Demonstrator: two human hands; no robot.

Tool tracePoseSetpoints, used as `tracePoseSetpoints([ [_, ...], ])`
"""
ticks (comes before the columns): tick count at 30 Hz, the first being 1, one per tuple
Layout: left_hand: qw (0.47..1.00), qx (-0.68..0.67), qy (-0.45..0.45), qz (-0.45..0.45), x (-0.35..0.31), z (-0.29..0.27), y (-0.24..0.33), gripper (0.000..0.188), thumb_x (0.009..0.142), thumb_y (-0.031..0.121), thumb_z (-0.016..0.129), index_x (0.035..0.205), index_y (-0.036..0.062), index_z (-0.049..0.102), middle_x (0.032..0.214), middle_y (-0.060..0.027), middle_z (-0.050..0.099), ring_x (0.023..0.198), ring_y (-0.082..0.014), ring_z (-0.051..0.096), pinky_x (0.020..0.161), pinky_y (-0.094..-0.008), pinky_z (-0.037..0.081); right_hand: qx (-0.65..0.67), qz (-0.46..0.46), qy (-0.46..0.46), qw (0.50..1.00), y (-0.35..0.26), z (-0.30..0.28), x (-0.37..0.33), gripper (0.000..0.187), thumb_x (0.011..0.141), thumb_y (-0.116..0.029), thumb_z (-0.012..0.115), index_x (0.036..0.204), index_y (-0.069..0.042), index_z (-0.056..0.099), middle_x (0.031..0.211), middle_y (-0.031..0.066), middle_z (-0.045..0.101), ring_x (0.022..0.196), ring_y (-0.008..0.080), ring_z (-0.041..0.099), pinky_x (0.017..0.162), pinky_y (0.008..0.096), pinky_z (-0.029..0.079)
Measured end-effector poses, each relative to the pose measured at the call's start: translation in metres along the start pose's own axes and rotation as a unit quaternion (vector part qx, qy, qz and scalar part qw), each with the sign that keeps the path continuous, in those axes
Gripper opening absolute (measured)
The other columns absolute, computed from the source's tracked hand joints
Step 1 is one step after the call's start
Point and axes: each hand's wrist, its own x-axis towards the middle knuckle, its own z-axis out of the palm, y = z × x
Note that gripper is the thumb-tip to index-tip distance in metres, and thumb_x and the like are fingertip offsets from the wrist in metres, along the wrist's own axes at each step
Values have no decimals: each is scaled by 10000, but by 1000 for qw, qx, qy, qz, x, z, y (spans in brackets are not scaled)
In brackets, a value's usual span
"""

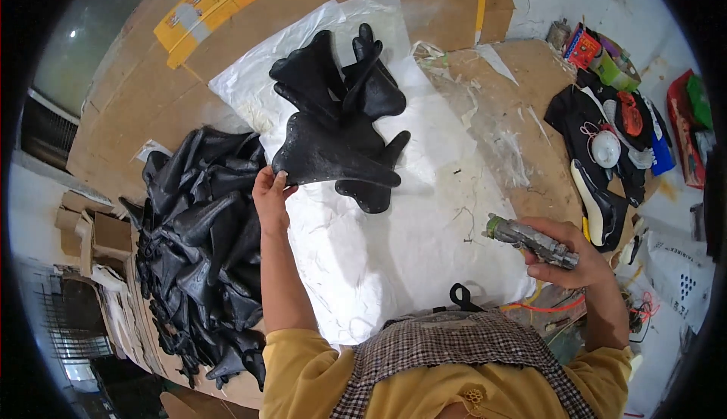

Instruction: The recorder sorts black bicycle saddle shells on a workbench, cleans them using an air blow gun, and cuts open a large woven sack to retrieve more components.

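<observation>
With thumb and fingers, my left hand pinches the near-left edge of a black bicycle saddle shell. The shell lies tilted over another black shell on a white sheet. Just beyond it, more black shells are heaped together on the sheet. My right hand is closed round a worn grey cylindrical hand tool with a green end. That tool is held above the sheet's right edge, apart from the shells, its green end pointing left.
A big pile of black saddle shells rises left of the sheet. Cardboard covers the surface behind. At the far right lie a black-and-cream saddle, a green container and a white bag. A red cable runs near my right arm.
</observation>
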Motion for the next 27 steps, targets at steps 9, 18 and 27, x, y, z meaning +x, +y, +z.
tracePoseSetpoints([
  [9,995,75,-7,-58,-25,-20,-34,141,833,71,561,973,82,575,828,11,606,686,-89,575,571,-248,497,57,-98,41,993,-25,22,-24,588,671,-44,684,1221,-17,480,824,37,597,684,88,552,643,225,449],
  [18,996,59,0,-60,-33,-51,-14,217,827,76,564,1043,82,577,832,6,599,655,-99,554,582,-237,465,35,-13,8,999,9,24,-33,585,712,-54,688,1245,-10,450,814,31,593,726,88,550,666,233,445],
  [27,932,-359,-39,-10,-2,-107,-30,387,884,377,447,1047,44,560,1090,-104,561,1034,-283,502,924,-454,363,123,-14,76,989,33,31,-21,600,727,-34,688,1264,-8,422,871,40,590,778,91,547,706,236,453],
])
